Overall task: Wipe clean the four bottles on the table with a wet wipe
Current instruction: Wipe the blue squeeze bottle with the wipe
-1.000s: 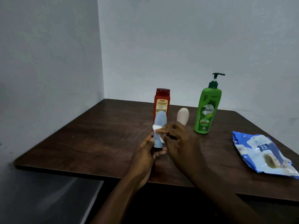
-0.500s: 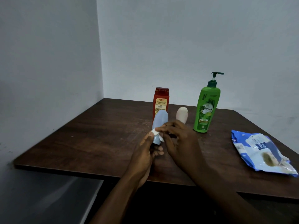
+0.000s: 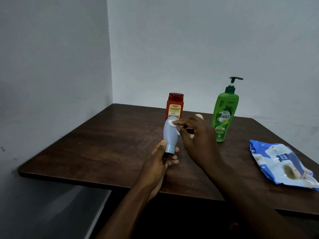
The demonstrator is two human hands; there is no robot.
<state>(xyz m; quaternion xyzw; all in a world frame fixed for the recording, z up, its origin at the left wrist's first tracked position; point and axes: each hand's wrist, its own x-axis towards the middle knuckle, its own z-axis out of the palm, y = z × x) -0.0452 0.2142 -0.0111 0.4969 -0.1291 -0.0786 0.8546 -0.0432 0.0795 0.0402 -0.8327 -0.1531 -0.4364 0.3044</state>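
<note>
Here, grey bottle [image 3: 170, 133] in left fingers [image 3: 161, 146], wipe [image 3: 171, 123] atop

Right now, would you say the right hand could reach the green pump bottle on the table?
Probably yes: the green pump bottle stands upright just beyond the right hand, with bare table between, though that hand pinches the wet wipe.

The right hand [image 3: 195, 137] has slid the wet wipe [image 3: 173, 123] up the blue-grey bottle [image 3: 170, 133], from the lower body near the cap to the rounded upper end. The bottle, tipped toward the right of the frame half a second ago, stands nearly upright again. The raised hand now covers most of the cream bottle [image 3: 199, 116] behind it, leaving little more than its tip showing.
</note>
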